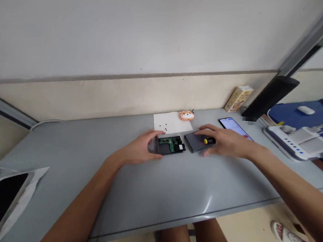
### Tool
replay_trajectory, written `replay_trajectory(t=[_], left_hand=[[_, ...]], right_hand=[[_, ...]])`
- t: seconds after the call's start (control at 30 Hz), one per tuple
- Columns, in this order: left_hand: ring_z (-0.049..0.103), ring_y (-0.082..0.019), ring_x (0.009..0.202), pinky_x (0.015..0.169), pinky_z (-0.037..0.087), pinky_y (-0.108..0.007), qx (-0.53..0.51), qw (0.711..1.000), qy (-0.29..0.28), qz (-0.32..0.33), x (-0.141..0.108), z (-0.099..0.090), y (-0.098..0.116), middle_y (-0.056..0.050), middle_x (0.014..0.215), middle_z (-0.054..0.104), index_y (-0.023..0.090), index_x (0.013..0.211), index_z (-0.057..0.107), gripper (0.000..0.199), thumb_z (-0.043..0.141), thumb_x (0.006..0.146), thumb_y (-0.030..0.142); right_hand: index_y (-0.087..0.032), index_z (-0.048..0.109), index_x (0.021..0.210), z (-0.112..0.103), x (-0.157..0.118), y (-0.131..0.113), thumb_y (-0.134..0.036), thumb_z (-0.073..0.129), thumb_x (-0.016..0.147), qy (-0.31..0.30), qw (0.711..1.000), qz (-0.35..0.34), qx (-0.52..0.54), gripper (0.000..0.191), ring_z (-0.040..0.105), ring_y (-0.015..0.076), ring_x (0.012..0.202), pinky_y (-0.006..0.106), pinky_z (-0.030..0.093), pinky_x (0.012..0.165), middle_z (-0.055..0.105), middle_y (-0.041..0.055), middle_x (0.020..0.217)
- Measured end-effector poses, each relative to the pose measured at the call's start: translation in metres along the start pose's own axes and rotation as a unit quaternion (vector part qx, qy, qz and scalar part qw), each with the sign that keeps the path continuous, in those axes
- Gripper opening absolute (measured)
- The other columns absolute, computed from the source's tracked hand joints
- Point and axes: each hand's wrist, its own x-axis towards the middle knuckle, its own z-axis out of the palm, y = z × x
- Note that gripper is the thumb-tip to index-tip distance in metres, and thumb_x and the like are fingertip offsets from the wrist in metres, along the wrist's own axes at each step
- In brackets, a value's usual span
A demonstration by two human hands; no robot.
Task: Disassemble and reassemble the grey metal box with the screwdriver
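My left hand (140, 146) grips the left end of an opened device casing (164, 149), thumb and fingers on its opposite edges. Inside the casing a green circuit board (171, 141) faces up, with black parts at its right side. Just to the right, my right hand (220, 140) spans a dark grey cover (195, 142), fingers at its far and near edges. A screwdriver (210, 140) with a black handle and yellow end is tucked in that same hand; its shaft is hidden. Casing and cover lie close together on the grey table (155, 188).
Several tiny dark screws (165, 129) lie on white paper (175, 128) behind the casing, with an orange animal-faced case (186, 115). A phone (234, 126), a carton (238, 98) and a power strip (289, 145) stand to the right. A black-screened tablet (1, 201) is at left.
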Motion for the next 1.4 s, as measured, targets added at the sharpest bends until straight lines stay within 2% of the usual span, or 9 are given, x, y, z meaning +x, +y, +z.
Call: replay_trajectory(t=[0.3,0.67,0.8,0.9,0.97,1.03,1.13,1.27,1.4], left_hand=[[0.063,-0.021,0.086,0.077,0.052,-0.032,0.009,0.999,0.028,-0.017,0.008,0.011,0.002,-0.002,0.097,0.063,0.029,0.130,0.067,0.064,0.086,0.073,0.049],[0.064,-0.031,0.115,0.094,0.053,-0.043,0.021,0.997,0.073,-0.027,0.011,0.027,0.015,-0.008,0.135,0.068,0.028,0.132,0.066,0.072,0.092,0.067,0.045],[0.061,-0.035,0.126,0.103,0.051,-0.047,0.057,0.994,0.078,-0.043,0.010,0.029,0.016,-0.010,0.143,0.065,0.028,0.152,0.051,0.097,0.093,0.066,0.049],[0.060,-0.033,0.131,0.114,0.044,-0.048,0.104,0.992,0.077,-0.003,0.009,0.030,0.014,-0.007,0.143,0.066,0.028,0.149,0.055,0.088,0.090,0.072,0.052],[0.059,-0.031,0.132,0.117,0.042,-0.047,0.119,0.990,0.075,0.029,0.009,0.031,0.012,-0.006,0.145,0.065,0.029,0.146,0.057,0.079,0.087,0.076,0.052],[0.058,-0.030,0.134,0.118,0.042,-0.046,0.118,0.989,0.076,0.038,0.009,0.032,0.011,-0.006,0.147,0.063,0.029,0.146,0.057,0.077,0.086,0.078,0.051],[0.059,-0.031,0.132,0.114,0.046,-0.046,0.099,0.992,0.075,0.011,0.008,0.034,0.011,-0.006,0.145,0.064,0.031,0.148,0.055,0.081,0.086,0.077,0.052],[0.062,-0.032,0.125,0.106,0.051,-0.045,0.069,0.994,0.070,-0.038,0.009,0.034,0.015,-0.008,0.138,0.066,0.032,0.150,0.054,0.087,0.090,0.072,0.050],[0.060,-0.033,0.127,0.104,0.052,-0.045,0.054,0.993,0.075,-0.070,0.010,0.037,0.021,-0.009,0.138,0.065,0.033,0.153,0.052,0.092,0.090,0.071,0.049]], right_hand=[[-0.031,0.072,0.132,-0.008,0.013,-0.001,-0.063,0.070,0.084,-0.052,0.996,0.011,0.067,0.057,0.072,0.0302,0.111,0.041,0.055,0.093,0.072,0.0064,0.133],[-0.035,0.068,0.132,0.028,0.025,-0.024,-0.053,0.077,0.082,-0.003,0.999,-0.048,-0.015,0.054,0.073,0.0291,0.105,0.038,0.052,0.080,0.066,0.0037,0.141],[-0.034,0.070,0.129,0.036,0.036,-0.035,-0.054,0.080,0.079,-0.001,0.997,-0.065,0.045,0.056,0.071,0.0279,0.102,0.038,0.051,0.081,0.068,0.0043,0.135],[-0.030,0.076,0.109,0.027,0.046,-0.044,-0.055,0.077,0.082,0.055,0.979,-0.079,0.179,0.037,0.070,0.0251,0.096,0.038,0.052,0.082,0.074,0.0045,0.117],[-0.026,0.075,0.094,0.012,0.056,-0.042,-0.058,0.065,0.090,0.207,0.915,-0.056,0.341,0.033,0.069,0.0234,0.093,0.036,0.052,0.079,0.074,0.0059,0.104],[-0.027,0.071,0.090,-0.004,0.068,-0.032,-0.066,0.054,0.093,0.410,0.754,-0.021,0.512,0.043,0.066,0.0193,0.077,0.033,0.050,0.065,0.070,0.0046,0.090],[-0.026,0.065,0.085,-0.008,0.084,-0.013,-0.070,0.048,0.093,0.454,0.615,0.006,0.645,0.048,0.058,0.0155,0.060,0.030,0.044,0.054,0.057,0.0010,0.068],[-0.024,0.059,0.077,0.031,0.094,-0.013,-0.070,0.055,0.091,0.383,0.578,0.093,0.714,0.048,0.033,0.0103,0.043,0.027,0.027,0.042,0.038,-0.0055,0.050],[-0.021,0.064,0.083,0.067,0.097,-0.040,-0.064,0.060,0.091,0.344,0.559,0.124,0.744,0.044,0.037,0.0087,0.048,0.024,0.030,0.045,0.048,-0.0034,0.057]])
